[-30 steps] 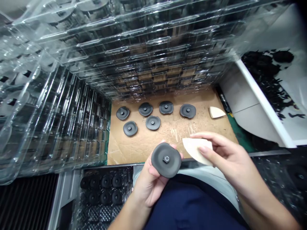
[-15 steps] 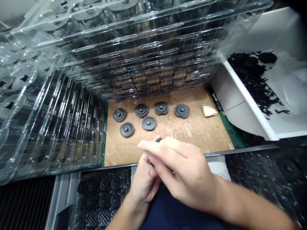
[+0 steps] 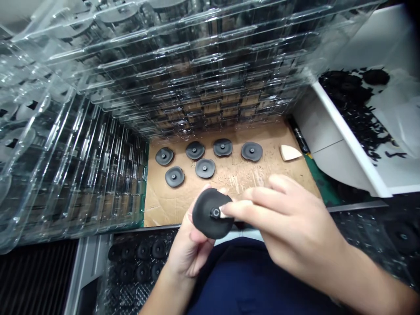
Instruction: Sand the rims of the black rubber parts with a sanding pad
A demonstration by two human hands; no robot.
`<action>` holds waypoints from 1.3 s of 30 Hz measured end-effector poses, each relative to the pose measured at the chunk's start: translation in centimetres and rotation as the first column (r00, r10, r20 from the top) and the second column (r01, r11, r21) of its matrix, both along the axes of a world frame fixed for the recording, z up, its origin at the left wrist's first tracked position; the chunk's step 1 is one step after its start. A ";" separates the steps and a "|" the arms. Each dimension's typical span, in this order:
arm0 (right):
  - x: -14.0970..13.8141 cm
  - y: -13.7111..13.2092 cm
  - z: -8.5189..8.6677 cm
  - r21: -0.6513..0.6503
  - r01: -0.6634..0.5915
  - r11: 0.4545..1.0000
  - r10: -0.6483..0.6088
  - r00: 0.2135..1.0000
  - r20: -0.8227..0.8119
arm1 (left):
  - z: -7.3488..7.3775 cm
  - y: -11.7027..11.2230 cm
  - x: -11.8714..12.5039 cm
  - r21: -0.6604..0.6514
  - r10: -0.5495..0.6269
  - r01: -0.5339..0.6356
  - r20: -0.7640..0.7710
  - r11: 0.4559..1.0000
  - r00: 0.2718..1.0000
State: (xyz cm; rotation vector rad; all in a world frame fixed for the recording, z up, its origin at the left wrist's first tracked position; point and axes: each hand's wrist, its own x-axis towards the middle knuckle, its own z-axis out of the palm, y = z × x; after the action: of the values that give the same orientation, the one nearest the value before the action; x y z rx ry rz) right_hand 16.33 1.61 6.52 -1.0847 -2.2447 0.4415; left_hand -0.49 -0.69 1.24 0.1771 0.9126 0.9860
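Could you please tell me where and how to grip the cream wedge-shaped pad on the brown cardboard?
I'd pinch the pad across its broad left end, from above with the right hand: it seems to lie flat, tapering rightward towards the black cylindrical tube.

Even light brightens the cardboard point(image 3: 164, 205) just beyond the left grip point(image 3: 188, 243), white glare streaks the clear trays point(image 3: 197, 70) farther off, the lower tray point(image 3: 129, 292) beside that grip lies dim, and the right grip point(image 3: 288, 223) looks slightly soft
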 end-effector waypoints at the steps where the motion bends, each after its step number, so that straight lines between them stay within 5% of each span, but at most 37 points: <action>1: 0.0 0.3 -0.4 -0.005 0.004 1.000 -0.004 1.000 0.000 | -0.1 0.0 -0.1 -0.002 0.003 -0.003 -0.002 1.000 1.000; 7: -0.1 2.9 -3.4 0.107 -0.122 0.987 0.138 0.978 -0.155 | -0.6 -0.4 0.1 0.015 -0.005 0.003 0.108 1.000 0.994; 10: 0.6 4.0 -5.0 -0.149 0.009 0.989 -0.043 0.973 -0.228 | -0.4 -0.3 -0.1 0.040 -0.030 0.022 0.223 0.999 0.974; 14: 1.5 2.5 -7.6 -0.462 0.153 0.874 -0.214 0.973 -0.082 | -0.2 0.0 -0.6 0.052 -0.029 0.014 0.295 0.999 0.955; 21: 1.1 -2.4 -12.2 -0.542 0.114 0.833 -0.144 0.990 -0.012 | -0.8 0.6 -1.1 0.046 -0.065 0.054 0.292 0.997 0.954; 24: 1.7 -1.4 -10.6 -0.537 0.185 0.823 -0.225 0.974 -0.008 | -0.7 0.7 -1.1 0.034 -0.081 0.074 0.253 0.997 0.964; 27: 2.0 0.3 -6.5 -0.475 0.240 0.847 -0.304 0.951 -0.062 | -0.5 0.5 -0.6 0.027 -0.071 0.067 0.209 0.997 0.975; 31: 0.4 1.4 -2.3 -0.173 0.026 0.985 -0.062 0.976 -0.208 | -0.5 0.1 0.1 0.059 -0.031 0.024 0.122 0.998 0.992; 33: -0.3 1.4 -1.8 -0.096 -0.020 0.995 0.005 0.988 -0.155 | -0.4 -0.1 0.1 0.067 -0.004 0.001 0.038 0.998 0.999; 37: -0.5 1.5 -2.1 -0.202 -0.030 0.979 0.036 0.999 0.023 | -0.4 0.0 -0.1 0.035 0.022 -0.020 -0.050 0.999 0.998; 39: -0.8 1.4 -2.2 -0.110 -0.031 0.993 0.029 0.999 -0.019 | -0.5 0.2 -0.1 0.058 0.009 -0.005 -0.062 0.998 0.998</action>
State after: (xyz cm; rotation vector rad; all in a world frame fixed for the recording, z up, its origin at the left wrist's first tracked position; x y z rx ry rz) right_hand 15.51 2.99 4.36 -1.0996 -2.2460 0.5912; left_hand -0.60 -0.45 0.77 0.2549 0.9427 1.0184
